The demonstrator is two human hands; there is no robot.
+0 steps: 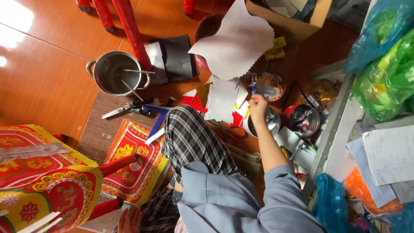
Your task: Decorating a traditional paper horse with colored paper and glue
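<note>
I see the right hand (258, 105) stretched out ahead over a small round white tub (264, 122) on the floor, right of centre in the scene; the tub holds small mixed bits I cannot make out, and it stands just beside a red-walled round tin (302, 119) to its right and near a clear-lidded round container (267, 86) farther off. The right arm runs straight from a blue-grey sleeve (282, 194) up to that hand, whose fingers are curled together above the tub's rim; I cannot tell whether they pinch anything. My left hand (129, 220) shows only at the near edge, fingers spread loosely and holding nothing, lying by a red stick (108, 208) under a large ornate red-and-yellow paper piece (43, 172) at the near left. A checked trouser leg (192, 140) lies between the two hands. The floor (39, 73) is glossy reddish-brown tile, with a worn mat (101, 129) under a second red-and-yellow patterned sheet (133, 159). Farther left stands a steel pot (112, 73) with sticks inside, scissors (125, 108) just near of it. White paper sheets (237, 41) lie at the far centre by a cardboard box (297, 21); green and blue plastic bags (384, 64) crowd the right.
</note>
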